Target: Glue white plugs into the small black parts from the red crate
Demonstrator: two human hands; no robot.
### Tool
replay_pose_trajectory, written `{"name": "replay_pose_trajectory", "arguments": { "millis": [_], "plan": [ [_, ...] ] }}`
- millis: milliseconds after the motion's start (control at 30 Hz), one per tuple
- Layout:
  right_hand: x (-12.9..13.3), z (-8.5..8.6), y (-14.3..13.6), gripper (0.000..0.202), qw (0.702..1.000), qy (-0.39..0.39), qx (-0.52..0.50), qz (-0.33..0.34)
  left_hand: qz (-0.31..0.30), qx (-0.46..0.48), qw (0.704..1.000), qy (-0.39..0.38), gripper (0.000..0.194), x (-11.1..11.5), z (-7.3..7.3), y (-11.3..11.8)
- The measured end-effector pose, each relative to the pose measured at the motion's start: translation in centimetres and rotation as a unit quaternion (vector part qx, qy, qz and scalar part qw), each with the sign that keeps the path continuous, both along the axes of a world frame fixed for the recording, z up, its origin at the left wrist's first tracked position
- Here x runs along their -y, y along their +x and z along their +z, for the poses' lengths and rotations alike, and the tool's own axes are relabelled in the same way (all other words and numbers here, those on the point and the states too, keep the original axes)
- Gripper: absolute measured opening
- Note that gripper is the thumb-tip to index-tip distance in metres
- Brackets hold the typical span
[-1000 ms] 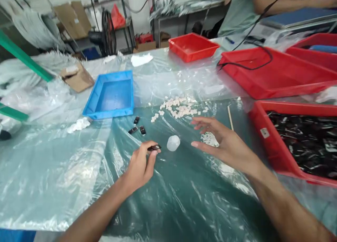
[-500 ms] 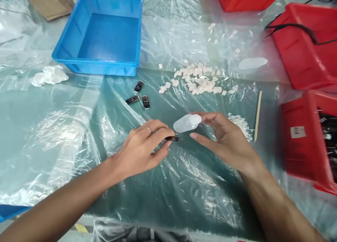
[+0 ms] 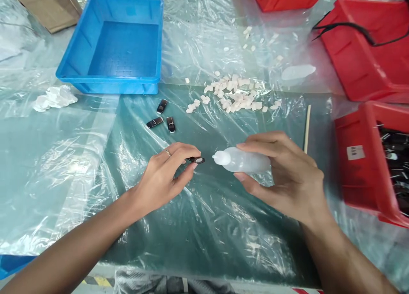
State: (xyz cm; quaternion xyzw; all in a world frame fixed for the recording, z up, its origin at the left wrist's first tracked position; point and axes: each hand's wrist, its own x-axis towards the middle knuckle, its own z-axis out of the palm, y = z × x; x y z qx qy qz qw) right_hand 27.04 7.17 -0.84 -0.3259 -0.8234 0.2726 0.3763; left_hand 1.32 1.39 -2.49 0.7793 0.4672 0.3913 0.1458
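Note:
Between the thumb and fingers of my left hand (image 3: 169, 170) is a small black part (image 3: 196, 159) with a pale spot at its end. My right hand (image 3: 281, 174) grips a translucent white squeeze bottle (image 3: 247, 160) lying sideways, its nozzle pointing left at the black part with a small gap between. Beyond my left hand lie three small black glossy pieces (image 3: 162, 106) on the plastic-covered table (image 3: 179, 238). Behind the bottle is a scattered pile of small whitish flakes (image 3: 238, 98).
A blue bin (image 3: 124, 49) stands at the back left, near a crumpled white plastic bag (image 3: 55, 98). On the right are red bins (image 3: 358, 166), one holding many black parts. A thin wooden stick (image 3: 307, 128) and another white bottle-shaped item (image 3: 298, 72) lie nearby.
My right hand has turned the bottle so its nozzle faces left, and now holds it around the body. My left hand has tilted the black part, showing its pale spot.

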Motion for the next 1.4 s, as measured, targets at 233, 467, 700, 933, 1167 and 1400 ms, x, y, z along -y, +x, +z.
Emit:
{"name": "replay_pose_trajectory", "arguments": {
  "millis": [233, 467, 700, 933, 1167, 1400],
  "plan": [
    [0.8, 0.8, -0.3, 0.067, 0.998, 0.053, 0.038, 0.013, -0.008, -0.005, 1.000, 0.006, 0.016, 0.0, 0.2, -0.1],
    [1.2, 0.7, -0.4, 0.075, 0.995, 0.095, -0.017, 0.018, -0.026, -0.015, 0.999, 0.010, 0.017, -0.1, -0.1, 0.0],
    [1.7, 1.2, -0.5, 0.076, 0.992, 0.128, -0.003, 0.021, -0.037, -0.022, 0.999, 0.002, 0.019, 0.0, 0.2, -0.1],
    [1.8, 1.2, -0.6, 0.074, 0.994, 0.109, -0.012, 0.013, -0.038, -0.039, 0.998, 0.022, 0.018, 0.0, 0.1, -0.1],
    [2.0, 0.9, 0.0, 0.066, 0.999, 0.050, -0.019, -0.001, -0.033, -0.046, 0.998, 0.042, 0.015, 0.0, -0.1, 0.1],
    [2.3, 0.8, 0.2, 0.082, 0.999, 0.047, -0.024, 0.008, -0.038, -0.034, 0.998, 0.036, 0.016, 0.0, -0.1, 0.0]
  ]
}}
